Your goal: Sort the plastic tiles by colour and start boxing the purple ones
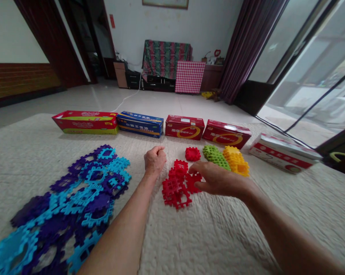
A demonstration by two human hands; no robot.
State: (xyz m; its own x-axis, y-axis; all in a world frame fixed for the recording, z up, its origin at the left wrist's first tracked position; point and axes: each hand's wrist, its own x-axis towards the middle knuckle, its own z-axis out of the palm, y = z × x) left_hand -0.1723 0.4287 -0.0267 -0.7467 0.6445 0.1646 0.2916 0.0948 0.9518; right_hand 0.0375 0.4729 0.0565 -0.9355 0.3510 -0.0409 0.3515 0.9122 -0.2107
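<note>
Red toothed square plastic tiles (172,186), loosely piled: at 5 o'clock from left hand (155,160), grip curled inward; right hand (214,177), at their 3 o'clock, grip spread, contact unclear; lime-green toothed plastic tiles (217,157), stacked: at the red tiles' 2 o'clock

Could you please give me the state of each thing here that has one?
Left hand: fingers curled in.
Right hand: at the red pile; grip unclear.
Red pile: loose, jumbled.
Small red stack: set apart from the pile.
Green stack: slanted.
Yellow stack: slanted, beside the green.
Blue and purple pieces: mixed, jumbled.
Curtain: hanging, gathered.
Two dark red boxes: apparently closed.
</note>
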